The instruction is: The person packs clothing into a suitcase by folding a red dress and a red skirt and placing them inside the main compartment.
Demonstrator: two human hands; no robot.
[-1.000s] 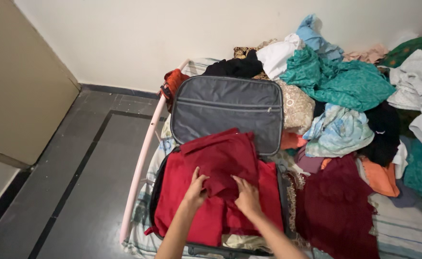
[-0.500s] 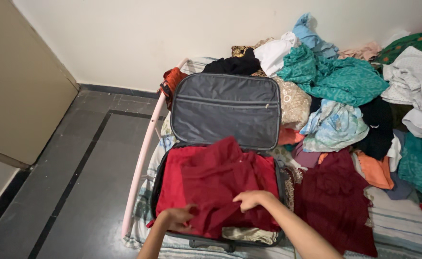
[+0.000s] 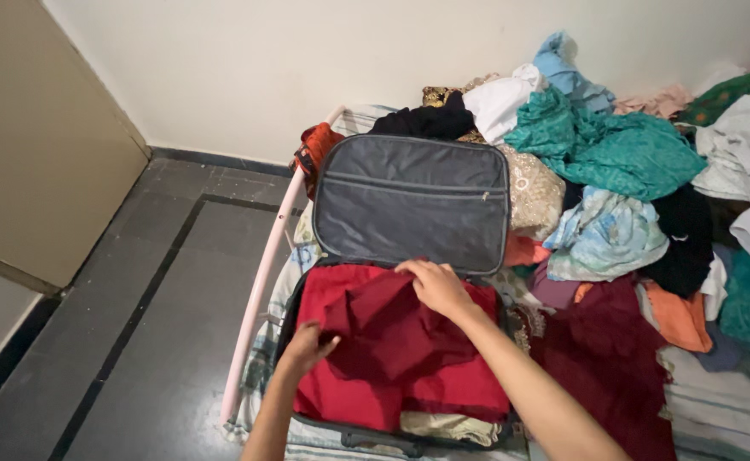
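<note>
Clothes cover nearly the whole bed, and in the middle of them lies an open dark grey fabric suitcase (image 3: 409,201), its zipped lid propped up towards the wall. Folded into its lower half is a bright red cloth garment (image 3: 366,388), with a darker maroon fold of cloth (image 3: 392,320) bunched on top of it. A pale beige folded cloth (image 3: 447,424) peeks out beneath the red one at the near edge of the case.

The person's right hand (image 3: 436,286) rests flat on the maroon fold close to the lid's hinge line, fingers together and pressing down rather than gripping. Their left hand (image 3: 308,346) is at the left side of the case, fingers curled over the edge of the maroon cloth (whether it is truly pinching the fabric or only pushing on it I cannot tell).

To the right, a teal crumpled garment (image 3: 601,145) tops the heap, with a light blue patterned cloth (image 3: 605,235) below it and a dark maroon garment (image 3: 605,358) spread just beside the suitcase. A white cloth (image 3: 499,101) and a black one (image 3: 426,119) lie behind the lid. A pale pink bed rail (image 3: 260,282) runs along the left edge, next to the dark grey tiled floor (image 3: 136,341).
</note>
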